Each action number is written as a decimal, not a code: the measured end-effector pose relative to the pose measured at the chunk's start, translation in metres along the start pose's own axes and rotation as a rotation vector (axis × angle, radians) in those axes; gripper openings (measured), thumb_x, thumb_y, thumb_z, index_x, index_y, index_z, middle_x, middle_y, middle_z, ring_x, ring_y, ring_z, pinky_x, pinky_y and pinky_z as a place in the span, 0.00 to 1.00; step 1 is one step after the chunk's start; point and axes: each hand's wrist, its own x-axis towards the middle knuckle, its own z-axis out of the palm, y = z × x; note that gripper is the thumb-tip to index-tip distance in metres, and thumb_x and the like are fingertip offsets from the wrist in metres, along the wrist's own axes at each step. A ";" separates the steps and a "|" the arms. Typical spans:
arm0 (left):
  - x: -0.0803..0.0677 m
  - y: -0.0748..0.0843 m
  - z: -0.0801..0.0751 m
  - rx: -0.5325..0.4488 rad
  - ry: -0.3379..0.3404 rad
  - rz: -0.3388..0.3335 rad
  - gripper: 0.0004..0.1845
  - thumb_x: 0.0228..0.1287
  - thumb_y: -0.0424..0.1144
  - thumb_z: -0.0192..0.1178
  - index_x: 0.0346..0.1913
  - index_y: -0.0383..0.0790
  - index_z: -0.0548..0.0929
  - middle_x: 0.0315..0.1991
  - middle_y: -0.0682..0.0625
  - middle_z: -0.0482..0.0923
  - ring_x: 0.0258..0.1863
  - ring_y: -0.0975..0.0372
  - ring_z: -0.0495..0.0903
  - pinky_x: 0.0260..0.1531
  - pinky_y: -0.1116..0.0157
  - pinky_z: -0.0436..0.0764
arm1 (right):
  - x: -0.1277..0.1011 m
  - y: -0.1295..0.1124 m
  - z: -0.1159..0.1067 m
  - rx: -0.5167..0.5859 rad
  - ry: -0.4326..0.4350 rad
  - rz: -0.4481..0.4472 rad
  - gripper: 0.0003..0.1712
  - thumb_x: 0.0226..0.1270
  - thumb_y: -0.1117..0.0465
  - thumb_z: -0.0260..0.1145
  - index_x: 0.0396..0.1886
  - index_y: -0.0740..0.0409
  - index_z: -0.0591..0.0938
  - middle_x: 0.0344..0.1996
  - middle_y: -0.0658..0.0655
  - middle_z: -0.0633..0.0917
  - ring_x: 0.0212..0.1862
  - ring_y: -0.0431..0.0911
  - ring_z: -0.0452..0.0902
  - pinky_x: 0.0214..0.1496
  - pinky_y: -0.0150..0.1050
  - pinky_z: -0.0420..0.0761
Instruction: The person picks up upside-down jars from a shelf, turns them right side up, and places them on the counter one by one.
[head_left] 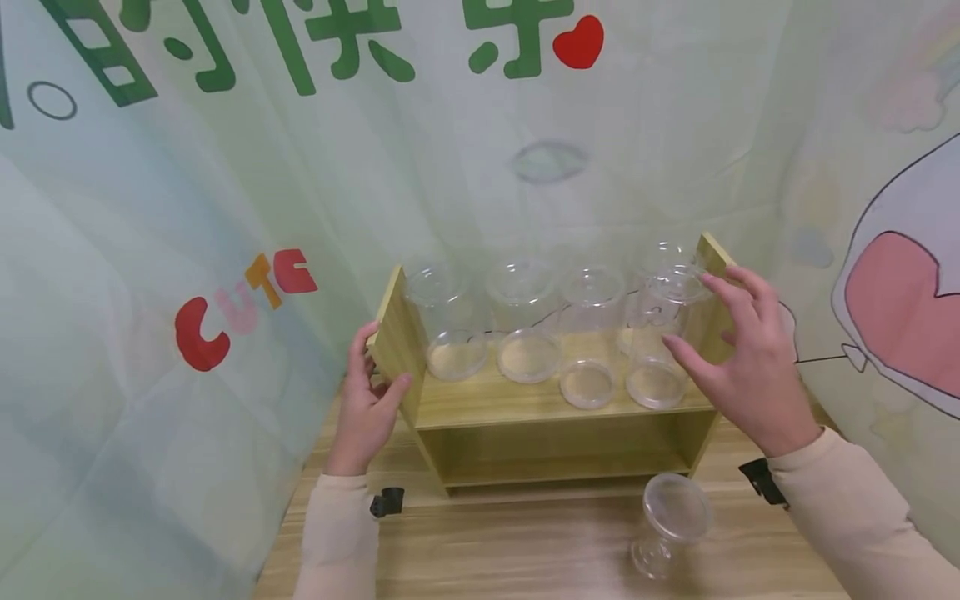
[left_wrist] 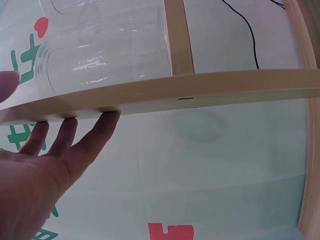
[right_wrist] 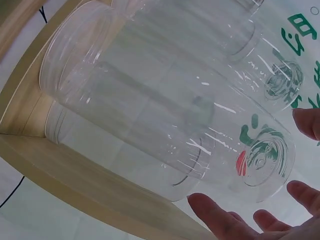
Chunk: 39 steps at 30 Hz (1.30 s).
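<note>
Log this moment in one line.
left hand: touching shelf side panel; right hand: spread by rightmost front jar, contact unclear; clear goblet: on table

Backdrop: pale green fabric [head_left: 660, 158], creased, hanging behind and to both sides. Large green Chinese characters [head_left: 352, 23] run along the top, partly out of sight; a red heart [head_left: 579, 43] sits just right of the last. Far left, a green film-strip shape [head_left: 126, 50] and a grey ring [head_left: 52, 100]. Lower on that side, "CUTE" lettering [head_left: 240, 325] in red, pink and orange, slanting upward. Right side: a white balloon [head_left: 930, 208], black-outlined, bearing a pink heart [head_left: 896, 300]; dark string trails leftward. Above it, a faint rainbow [head_left: 945, 46]. Underneath everything, a wood-grain tabletop [head_left: 480, 542].
</note>
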 end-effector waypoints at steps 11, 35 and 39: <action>0.000 -0.002 -0.001 -0.006 0.006 0.002 0.39 0.67 0.21 0.56 0.75 0.51 0.54 0.60 0.37 0.68 0.55 0.48 0.71 0.42 0.67 0.79 | 0.010 0.003 0.013 -0.012 -0.028 0.026 0.43 0.50 0.66 0.79 0.67 0.63 0.70 0.71 0.66 0.62 0.61 0.66 0.69 0.42 0.60 0.80; 0.001 -0.001 0.002 -0.004 0.010 -0.008 0.40 0.67 0.21 0.56 0.74 0.52 0.54 0.59 0.35 0.69 0.54 0.47 0.72 0.42 0.67 0.78 | 0.008 0.010 0.016 0.018 0.049 0.017 0.39 0.48 0.68 0.80 0.61 0.67 0.75 0.65 0.67 0.70 0.58 0.60 0.72 0.40 0.23 0.69; 0.001 -0.002 0.002 -0.003 0.007 -0.013 0.40 0.67 0.21 0.55 0.75 0.51 0.53 0.58 0.35 0.69 0.54 0.46 0.72 0.42 0.67 0.78 | 0.003 0.009 0.013 0.057 0.051 0.038 0.38 0.48 0.69 0.80 0.62 0.65 0.76 0.66 0.65 0.69 0.62 0.58 0.69 0.45 0.15 0.68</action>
